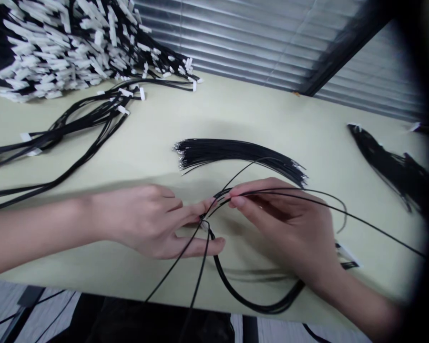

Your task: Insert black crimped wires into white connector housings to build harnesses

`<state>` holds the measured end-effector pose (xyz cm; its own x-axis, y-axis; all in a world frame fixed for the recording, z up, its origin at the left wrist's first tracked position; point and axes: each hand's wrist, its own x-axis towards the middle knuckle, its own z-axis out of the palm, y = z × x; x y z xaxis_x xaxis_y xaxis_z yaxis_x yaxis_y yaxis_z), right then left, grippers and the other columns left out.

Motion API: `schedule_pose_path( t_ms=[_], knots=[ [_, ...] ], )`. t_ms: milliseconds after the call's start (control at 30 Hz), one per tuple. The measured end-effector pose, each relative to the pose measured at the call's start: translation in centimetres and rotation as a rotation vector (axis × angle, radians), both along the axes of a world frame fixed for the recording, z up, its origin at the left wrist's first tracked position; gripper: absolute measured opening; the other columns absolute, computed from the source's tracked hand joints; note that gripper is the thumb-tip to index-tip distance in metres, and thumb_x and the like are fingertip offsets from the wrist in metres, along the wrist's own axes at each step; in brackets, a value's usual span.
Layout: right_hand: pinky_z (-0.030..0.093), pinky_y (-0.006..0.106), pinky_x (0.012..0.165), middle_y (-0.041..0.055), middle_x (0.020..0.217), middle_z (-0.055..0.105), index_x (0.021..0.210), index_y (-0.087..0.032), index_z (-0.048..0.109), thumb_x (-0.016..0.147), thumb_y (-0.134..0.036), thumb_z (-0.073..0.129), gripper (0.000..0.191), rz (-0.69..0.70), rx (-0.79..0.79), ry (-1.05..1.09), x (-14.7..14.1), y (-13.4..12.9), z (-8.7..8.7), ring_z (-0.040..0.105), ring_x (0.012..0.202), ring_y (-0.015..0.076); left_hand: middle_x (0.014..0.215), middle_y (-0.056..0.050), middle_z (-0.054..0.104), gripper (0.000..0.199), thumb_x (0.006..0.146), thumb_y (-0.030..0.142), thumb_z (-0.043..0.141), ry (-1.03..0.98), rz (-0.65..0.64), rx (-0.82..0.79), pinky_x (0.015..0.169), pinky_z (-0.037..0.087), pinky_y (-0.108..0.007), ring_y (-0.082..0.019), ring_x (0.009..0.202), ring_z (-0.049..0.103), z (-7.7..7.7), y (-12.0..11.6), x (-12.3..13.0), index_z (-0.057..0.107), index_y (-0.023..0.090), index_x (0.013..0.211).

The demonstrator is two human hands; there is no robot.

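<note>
My left hand (157, 221) is closed around the end of a black wire harness (264, 307), at a small whitish connector (204, 226) mostly hidden by the fingers. The harness curves down from there and passes under my right wrist. My right hand (289, 224) pinches thin black wires (282, 189) between thumb and fingertips, close to the left index fingertip. One of them stretches far to the right; another loops near the right knuckles. Loose wire strands (178, 259) hang from the left fingers past the table's front edge.
A bundle of cut black wires (232, 150) with bare metal ends lies behind my hands. At the back left is a large heap of cables with white connectors (67, 52), with finished-looking looped cables (82, 124) before it. Another dark bundle (386, 159) lies right. Blinds (236, 38) border the table.
</note>
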<state>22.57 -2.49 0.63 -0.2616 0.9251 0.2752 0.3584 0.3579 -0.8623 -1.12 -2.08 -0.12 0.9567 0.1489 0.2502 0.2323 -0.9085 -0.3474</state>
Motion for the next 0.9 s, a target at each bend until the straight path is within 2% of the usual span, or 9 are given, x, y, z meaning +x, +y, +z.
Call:
schedule_pose_path(
  t_ms=[100,233,433,567,667,767,833,900],
  knots=[
    [0.058,0.019,0.067,-0.0032,0.084,0.073,0.084,-0.025,0.072,0.084,-0.016,0.070,0.010,0.009,0.030,-0.029,0.1,-0.1,-0.1,0.068,0.077,0.0123,0.110,-0.009,0.072,0.050,0.095,0.010,0.037,-0.002,-0.005,-0.028,0.041,0.048,-0.026,-0.011,0.049,0.056,0.1,0.0,0.1,0.046,0.029,0.141],
    [0.058,0.019,0.068,-0.0037,0.084,0.073,0.084,-0.025,0.071,0.084,-0.016,0.070,0.009,0.035,0.017,-0.014,0.0,-0.3,0.0,0.068,0.077,0.0116,0.101,-0.007,0.074,0.051,0.096,0.009,0.033,-0.015,-0.003,-0.059,0.042,0.048,-0.025,-0.011,0.048,0.056,0.4,0.0,0.2,0.039,0.023,0.145],
    [0.057,0.018,0.069,-0.0040,0.085,0.073,0.084,-0.024,0.071,0.084,-0.016,0.070,0.008,0.028,0.029,-0.001,-0.1,-0.2,0.0,0.068,0.078,0.0105,0.112,-0.010,0.071,0.048,0.095,0.011,0.039,-0.017,-0.027,-0.028,0.043,0.047,-0.024,-0.011,0.052,0.057,0.2,0.1,0.2,0.047,0.025,0.141],
    [0.056,0.018,0.069,-0.0036,0.086,0.072,0.086,-0.025,0.070,0.087,-0.019,0.068,0.006,0.063,0.017,-0.012,0.0,-0.1,-0.2,0.067,0.079,0.0104,0.107,-0.008,0.072,0.048,0.095,0.012,0.042,-0.027,-0.010,-0.032,0.043,0.047,-0.025,-0.011,0.052,0.057,0.1,0.1,0.1,0.047,0.025,0.141],
    [0.057,0.023,0.074,-0.0016,0.092,0.071,0.090,-0.025,0.069,0.089,-0.022,0.065,0.005,0.115,0.037,-0.041,0.1,-0.1,-0.6,0.067,0.086,0.0136,0.105,-0.007,0.073,0.047,0.096,0.012,0.040,-0.022,0.004,-0.024,0.043,0.046,-0.025,-0.010,0.051,0.057,0.1,0.0,0.2,0.046,0.024,0.140],
    [0.057,0.026,0.078,-0.0008,0.095,0.070,0.095,-0.025,0.067,0.092,-0.024,0.060,0.007,0.191,0.011,-0.071,0.0,-0.2,-0.9,0.067,0.090,0.0148,0.096,-0.004,0.073,0.040,0.098,0.022,0.047,-0.054,0.017,-0.033,0.043,0.046,-0.025,-0.011,0.051,0.058,0.0,-0.1,0.4,0.048,0.022,0.137],
    [0.056,0.025,0.078,-0.0014,0.096,0.069,0.095,-0.026,0.065,0.093,-0.024,0.059,0.007,0.228,-0.026,-0.097,-0.1,-0.4,-1.2,0.066,0.091,0.0140,0.087,-0.001,0.072,0.036,0.096,0.031,0.054,-0.089,0.042,-0.066,0.044,0.047,-0.027,-0.011,0.051,0.057,-0.2,-0.1,0.5,0.054,0.016,0.129],
    [0.056,0.025,0.078,-0.0017,0.096,0.068,0.095,-0.026,0.064,0.093,-0.022,0.059,0.007,0.241,-0.044,-0.111,-0.1,-0.5,-1.3,0.066,0.091,0.0136,0.083,0.001,0.071,0.032,0.094,0.034,0.057,-0.095,0.057,-0.073,0.044,0.046,-0.028,-0.011,0.050,0.056,-0.4,-0.1,0.5,0.058,0.016,0.121]
  ],
)
